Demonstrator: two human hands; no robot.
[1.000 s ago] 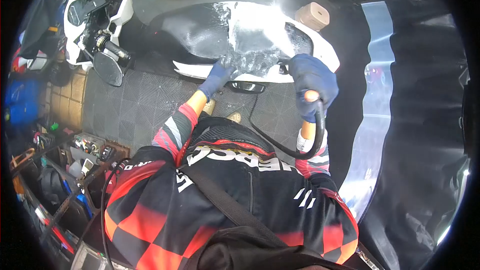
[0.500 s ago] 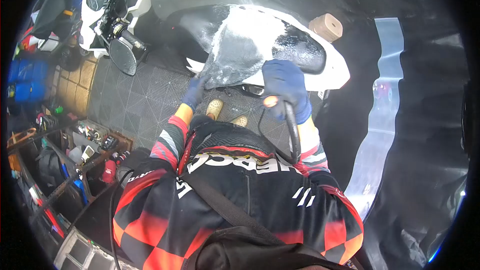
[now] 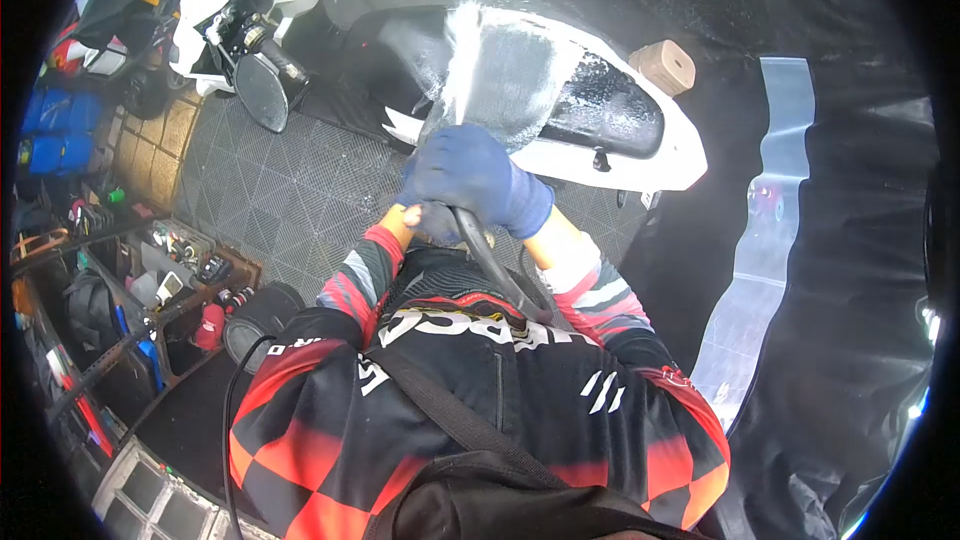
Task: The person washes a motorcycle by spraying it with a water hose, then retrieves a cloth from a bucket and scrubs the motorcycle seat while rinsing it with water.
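My gloved right hand (image 3: 470, 175) is closed around a spray gun, mostly hidden in the fist. Its orange end (image 3: 412, 216) shows beside the wrist, and a black hose (image 3: 492, 265) runs back toward my waist. White spray (image 3: 462, 45) streams forward over the motorcycle's white tail and dark seat (image 3: 610, 112). A wet grey cloth-like sheet (image 3: 515, 70) lies across the seat's front part. My gloved left hand (image 3: 432, 223) is below and partly behind the right one, close to the sheet's near corner. Its fingers are hidden.
The handlebar mirror (image 3: 262, 92) and white front fairing stand at the left. A beige block (image 3: 663, 67) sits beyond the tail. At lower left is a rack (image 3: 190, 340) of tools. A clear plastic strip (image 3: 765, 240) lies over black sheeting on the right.
My right hand has moved left with the spray gun, from beside the seat to over my left hand. The spray now streams forward, and the grey sheet's visible part has shifted right.
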